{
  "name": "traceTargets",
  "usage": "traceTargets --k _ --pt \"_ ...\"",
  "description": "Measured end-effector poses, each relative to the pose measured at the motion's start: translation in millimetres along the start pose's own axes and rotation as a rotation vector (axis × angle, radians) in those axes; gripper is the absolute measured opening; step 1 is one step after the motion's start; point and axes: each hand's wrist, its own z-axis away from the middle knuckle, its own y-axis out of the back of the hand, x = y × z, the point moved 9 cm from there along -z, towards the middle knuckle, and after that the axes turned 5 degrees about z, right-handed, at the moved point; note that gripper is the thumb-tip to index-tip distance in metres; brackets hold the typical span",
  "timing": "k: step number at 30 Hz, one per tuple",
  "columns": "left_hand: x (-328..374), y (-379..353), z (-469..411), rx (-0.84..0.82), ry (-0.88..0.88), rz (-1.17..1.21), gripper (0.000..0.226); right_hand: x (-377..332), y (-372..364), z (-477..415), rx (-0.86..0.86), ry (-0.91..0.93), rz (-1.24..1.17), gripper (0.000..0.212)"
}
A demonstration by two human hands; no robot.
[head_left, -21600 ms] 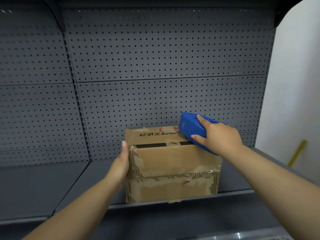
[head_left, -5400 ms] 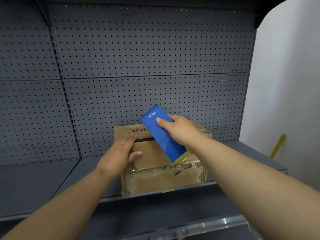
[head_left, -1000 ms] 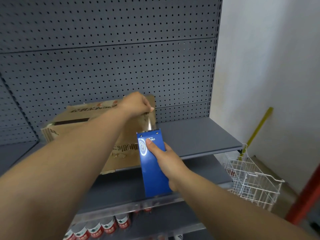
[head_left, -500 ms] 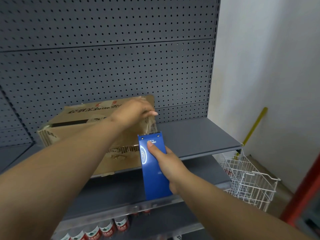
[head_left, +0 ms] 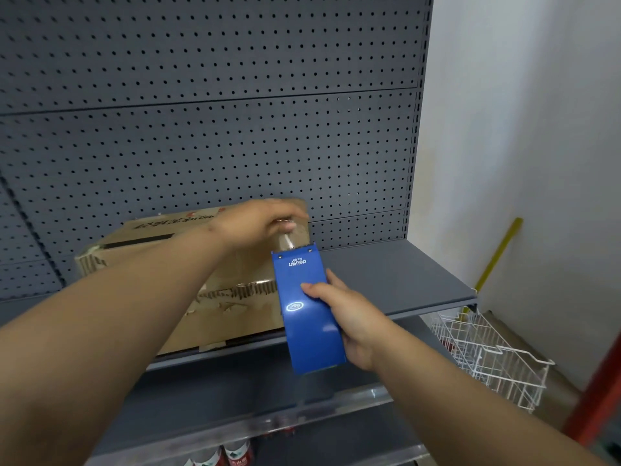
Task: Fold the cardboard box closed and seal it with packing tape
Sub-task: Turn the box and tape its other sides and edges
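A dark grey pegboard wall (head_left: 208,95) backs a grey metal shelf (head_left: 396,284); a white wall stands to the right of it, with a yellow stick (head_left: 500,250) leaning there above a white wire basket (head_left: 487,358) on the floor; red-labelled cans (head_left: 232,455) peek out on a lower shelf. The cardboard box (head_left: 141,250) sits on the shelf against the pegboard, worn, streaked with old tape, a dark gap showing between its top flaps; it lies behind and to the left of both sets of fingers. The left hand (head_left: 258,223) reaches across over the box's right end, its fingers (head_left: 289,225) narrowed in a pinch on a strip of clear tape (head_left: 289,242) just above the dispenser's mouth. The right hand (head_left: 349,321) is nearer the viewer and lower, wrapped around a blue tape dispenser (head_left: 305,311), thumb pressed on its flat face, the other fingers curled behind it; the dispenser stands tilted, its toothed end up, just below the left fingers.
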Motion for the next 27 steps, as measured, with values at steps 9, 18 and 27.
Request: traceTargets --k 9,18,27 --pt "-25.2 21.5 -31.6 -0.035 0.061 0.115 0.031 -38.4 0.5 -24.7 0.085 0.244 0.092 0.050" --pt "-46.0 28.8 -51.0 -0.080 0.049 -0.059 0.027 -32.2 2.6 -40.8 0.137 0.213 0.085 0.041" --pt "-53.0 30.2 -66.8 -0.020 0.020 -0.155 0.032 2.5 9.9 -29.8 0.092 0.097 0.052 0.033"
